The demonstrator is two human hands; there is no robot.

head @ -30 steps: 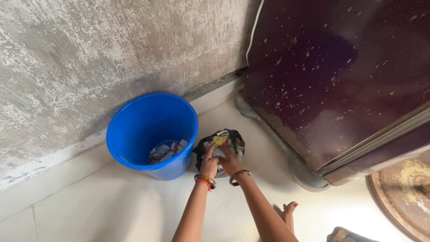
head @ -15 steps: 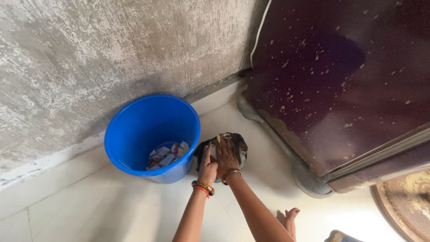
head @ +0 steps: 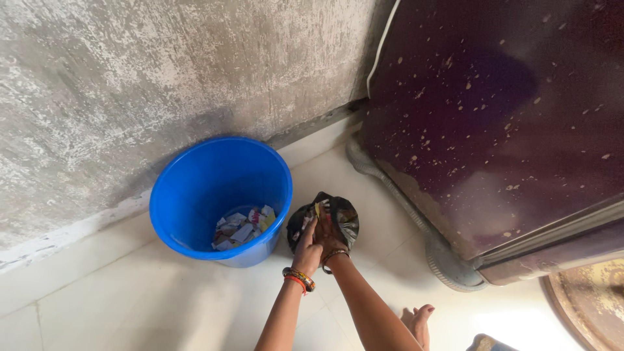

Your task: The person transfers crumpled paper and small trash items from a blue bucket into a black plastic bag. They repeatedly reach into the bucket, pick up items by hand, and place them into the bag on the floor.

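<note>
A black plastic bag (head: 343, 218) full of scraps sits on the white tiled floor, just right of a blue bucket (head: 221, 195). My left hand (head: 307, 250) grips the bag's near left edge. My right hand (head: 331, 235) reaches down into the bag's mouth, its fingers hidden among the contents. Paper and wrapper scraps (head: 244, 226) lie at the bottom of the bucket. Both wrists wear bangles.
A rough grey wall (head: 162, 78) rises behind the bucket. A dark maroon speckled fridge (head: 494, 123) stands at the right on a round base. My bare foot (head: 419, 322) shows near the bottom. A round rusty object (head: 588, 299) lies at the far right.
My right hand has gone from pressing on top of the bag to pushing down inside it. The bag's mouth has drawn closer together. My left hand stays on its edge.
</note>
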